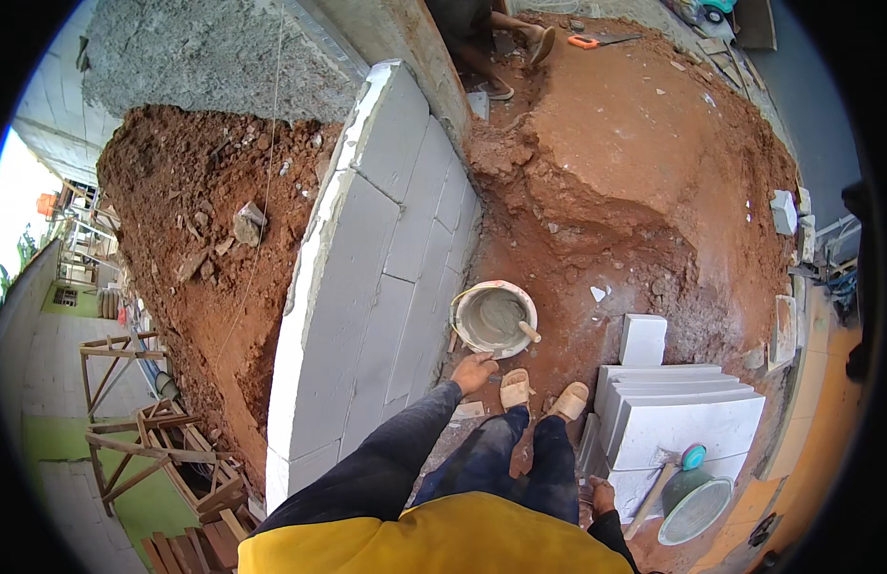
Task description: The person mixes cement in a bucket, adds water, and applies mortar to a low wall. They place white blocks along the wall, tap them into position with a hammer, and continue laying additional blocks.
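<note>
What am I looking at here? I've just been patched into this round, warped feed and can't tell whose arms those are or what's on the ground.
One fisheye camera on a person's head looks straight down, so edges bend. The dark sleeves from the bottom are that person's own arms. The left hand hangs open beside the white block wall, above a round bucket of grey mortar on red earth. The right hand hangs low by stacked white blocks, holding nothing I can see. A rubber mallet with a teal end lies nearby. Another person's sandalled feet show at the top.
</note>
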The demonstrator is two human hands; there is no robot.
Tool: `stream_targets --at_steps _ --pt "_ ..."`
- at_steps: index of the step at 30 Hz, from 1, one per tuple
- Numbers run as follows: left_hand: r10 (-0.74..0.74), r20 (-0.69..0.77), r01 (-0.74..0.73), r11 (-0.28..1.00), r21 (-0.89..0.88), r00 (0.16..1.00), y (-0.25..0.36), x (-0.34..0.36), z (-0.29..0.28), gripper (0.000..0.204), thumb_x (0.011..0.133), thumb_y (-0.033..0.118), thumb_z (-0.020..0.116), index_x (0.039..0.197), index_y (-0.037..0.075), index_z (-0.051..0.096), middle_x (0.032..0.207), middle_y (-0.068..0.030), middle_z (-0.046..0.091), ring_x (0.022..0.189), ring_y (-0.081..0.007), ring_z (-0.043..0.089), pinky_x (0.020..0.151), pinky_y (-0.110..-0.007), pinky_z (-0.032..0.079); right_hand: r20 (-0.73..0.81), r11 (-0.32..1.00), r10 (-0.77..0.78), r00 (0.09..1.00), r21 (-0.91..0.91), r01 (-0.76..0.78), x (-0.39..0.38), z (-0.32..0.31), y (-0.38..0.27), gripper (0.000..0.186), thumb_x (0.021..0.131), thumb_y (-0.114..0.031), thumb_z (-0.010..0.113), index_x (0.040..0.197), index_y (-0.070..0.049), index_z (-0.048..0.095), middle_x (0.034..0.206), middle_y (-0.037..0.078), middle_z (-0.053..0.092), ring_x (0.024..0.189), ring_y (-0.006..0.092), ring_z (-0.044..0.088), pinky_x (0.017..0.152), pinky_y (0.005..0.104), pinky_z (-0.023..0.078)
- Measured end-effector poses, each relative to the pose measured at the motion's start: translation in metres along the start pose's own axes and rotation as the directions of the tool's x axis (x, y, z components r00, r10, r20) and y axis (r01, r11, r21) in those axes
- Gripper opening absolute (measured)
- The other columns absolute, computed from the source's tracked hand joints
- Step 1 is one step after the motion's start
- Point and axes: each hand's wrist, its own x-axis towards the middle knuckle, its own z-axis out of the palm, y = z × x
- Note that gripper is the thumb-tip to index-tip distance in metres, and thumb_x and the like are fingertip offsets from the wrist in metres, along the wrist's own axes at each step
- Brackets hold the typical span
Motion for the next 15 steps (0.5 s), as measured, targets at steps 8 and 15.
stream_targets --at_steps 8,15 --pt "0.152 0.153 -0.176 0.972 0.154 0.976 0.017 -0.045 0.078 0.060 0.095 0.035 0.067 0.141 -0.004 0.065 0.144 -0.0221 0.066 0.137 -0.0337 0.060 0.119 -0.036 0.042 -0.014 0.990 -0.133 0.991 -0.046 0.133 -0.017 -0.030 -0.053 0.026 0.102 -0.035 0.068 0.120 -0.017 0.064 0.083 0.004 0.070 0.063 0.0179 0.066 0.052 0.0362 0.054" --pt "-0.046 0.347 0.038 0.999 0.030 0.937 0.030 -0.068 0.080 0.063 0.094 0.017 0.070 0.149 -0.010 0.054 0.151 -0.0239 0.060 0.138 -0.0321 0.060 0.115 -0.038 0.046 0.054 0.435 -0.413 0.909 -0.865 0.249 -0.023 -0.023 0.047 0.043 0.097 -0.045 0.062 0.111 -0.009 0.079 0.103 0.017 0.079 0.100 0.0403 0.074 0.093 0.0478 0.057"
